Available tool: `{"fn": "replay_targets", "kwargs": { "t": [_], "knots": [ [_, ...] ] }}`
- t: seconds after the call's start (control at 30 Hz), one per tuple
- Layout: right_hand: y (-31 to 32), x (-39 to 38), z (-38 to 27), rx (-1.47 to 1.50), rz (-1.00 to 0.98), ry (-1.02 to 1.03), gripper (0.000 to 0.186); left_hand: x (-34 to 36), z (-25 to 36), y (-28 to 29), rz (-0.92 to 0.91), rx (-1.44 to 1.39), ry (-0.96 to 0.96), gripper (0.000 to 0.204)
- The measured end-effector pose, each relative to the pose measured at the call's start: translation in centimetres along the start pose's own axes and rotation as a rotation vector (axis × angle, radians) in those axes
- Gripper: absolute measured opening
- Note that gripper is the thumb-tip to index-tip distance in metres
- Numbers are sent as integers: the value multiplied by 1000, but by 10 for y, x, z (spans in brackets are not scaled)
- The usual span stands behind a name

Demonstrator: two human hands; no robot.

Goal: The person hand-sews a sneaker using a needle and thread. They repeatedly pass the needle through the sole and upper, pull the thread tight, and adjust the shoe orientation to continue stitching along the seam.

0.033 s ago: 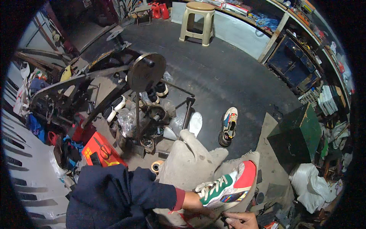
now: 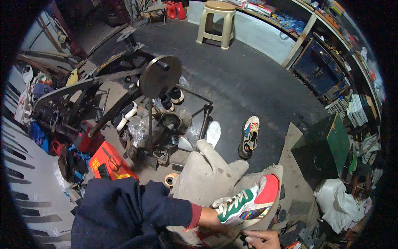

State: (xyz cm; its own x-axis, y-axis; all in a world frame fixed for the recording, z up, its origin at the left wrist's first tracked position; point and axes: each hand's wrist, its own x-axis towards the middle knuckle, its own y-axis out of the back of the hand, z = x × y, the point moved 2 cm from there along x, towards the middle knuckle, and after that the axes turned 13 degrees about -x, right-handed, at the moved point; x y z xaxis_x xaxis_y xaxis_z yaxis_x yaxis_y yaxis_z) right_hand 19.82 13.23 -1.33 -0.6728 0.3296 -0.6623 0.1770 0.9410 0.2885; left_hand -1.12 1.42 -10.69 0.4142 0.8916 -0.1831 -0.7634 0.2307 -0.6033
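Note:
A multicoloured sneaker (image 2: 248, 201) with a red toe, green side and white laces lies on beige cloth (image 2: 195, 178). My left hand (image 2: 217, 228), reaching from a navy sleeve with maroon cuff (image 2: 166, 207), is at the sneaker's lower edge, mostly in shadow, its fingers unclear. My right hand (image 2: 261, 238) is just below the sneaker, with bent fingers closed around something small and dark that I cannot make out. Another colourful shoe (image 2: 248, 137) lies alone on the dark floor (image 2: 248, 83) beyond the cloth.
A black metal machine (image 2: 159, 76) with loose shoes stands left, near a red box (image 2: 103, 155) holding scissors and a tape roll (image 2: 170, 179). A plastic stool (image 2: 215, 23) stands at the back. A green box (image 2: 319, 149), white sack (image 2: 336, 203) and cluttered shelves (image 2: 290, 23) line the right.

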Motion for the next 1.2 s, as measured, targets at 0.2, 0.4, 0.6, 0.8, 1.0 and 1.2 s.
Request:
{"fn": "replay_targets", "kwargs": {
  "t": [0.2, 0.4, 0.6, 0.8, 1.0, 1.2],
  "knots": [
    [-6, 2, -26, 40, 92, 97, 25, 12, -24, -2, 32, 4, 154, 65],
    [-15, 7, -33, 50, 154, 103, 17, 17, -47, 1, 129, 137, -37, 67],
    [-20, 15, -21, 130, 154, 155, 14, 17, -32, 1, 119, 152, -180, 73],
    [-6, 10, -18, 40, 181, 225, 16, -5, 0, -20, 244, 118, -181, 77],
    [9, -2, -16, -48, 238, 260, 16, -25, 13, -34, 138, 7, -401, 61],
    [7, -15, -1, 20, 322, 241, 14, -51, -6, -32, 226, -15, -521, 37]
  ]
}}
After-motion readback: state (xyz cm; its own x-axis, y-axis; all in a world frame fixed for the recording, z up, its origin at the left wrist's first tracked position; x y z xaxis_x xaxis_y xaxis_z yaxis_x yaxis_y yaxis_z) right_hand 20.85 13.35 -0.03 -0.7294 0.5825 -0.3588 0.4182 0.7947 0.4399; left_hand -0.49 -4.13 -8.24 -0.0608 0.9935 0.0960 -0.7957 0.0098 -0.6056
